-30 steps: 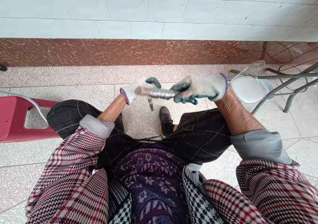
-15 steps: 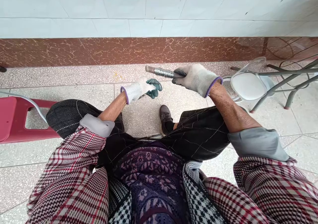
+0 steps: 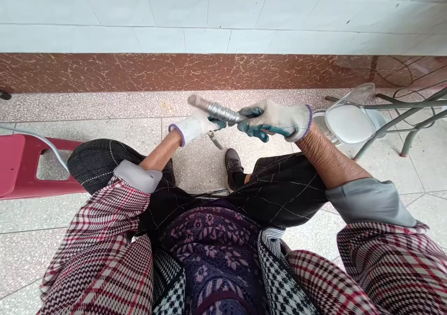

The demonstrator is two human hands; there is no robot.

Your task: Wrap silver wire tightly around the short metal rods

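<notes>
Two-handed, slants left forearm toward two o'clock and right forearm toward ten. Holds one end of a wire-wound rod, tip toward ten o'clock, in the tightly curled right hand. Half-curls the left hand beneath; cannot tell whether gripping the slim strip toward five o'clock.

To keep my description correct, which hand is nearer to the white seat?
Right: the right hand, gripping the wire-wound rod, is left of the white seat; the left hand is farther left.
</notes>
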